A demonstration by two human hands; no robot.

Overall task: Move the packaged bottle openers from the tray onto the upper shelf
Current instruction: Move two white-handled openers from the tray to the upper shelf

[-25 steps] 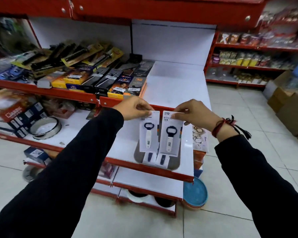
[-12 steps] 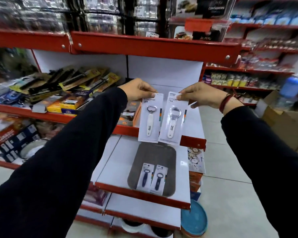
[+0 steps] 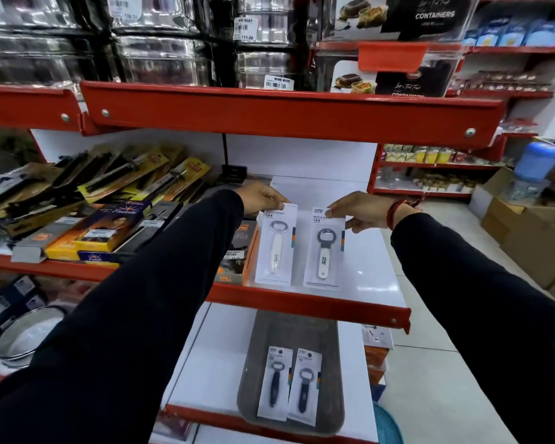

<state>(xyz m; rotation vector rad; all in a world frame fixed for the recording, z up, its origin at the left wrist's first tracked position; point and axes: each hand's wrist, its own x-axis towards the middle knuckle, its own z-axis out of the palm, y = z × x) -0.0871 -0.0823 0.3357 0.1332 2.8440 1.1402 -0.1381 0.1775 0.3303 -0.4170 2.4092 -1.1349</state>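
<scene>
Resting now on the white upper shelf (image 3: 362, 251) at mid-frame, the two white-handled opener packs have come down from where they hung in the air half a second ago. The left hand (image 3: 260, 197) pinches the top edge of the left pack (image 3: 276, 248) between thumb and fingers; the right hand (image 3: 359, 209) grips the top right corner of the right pack (image 3: 324, 251) the same way. Both packs lie side by side, just apart, near the shelf's red front lip. Below, in the lower centre of the frame, the grey tray (image 3: 330, 341) keeps its two dark-handled packs (image 3: 289, 384), unmoved. An orange box (image 3: 249, 251) sits just left of the left pack.
</scene>
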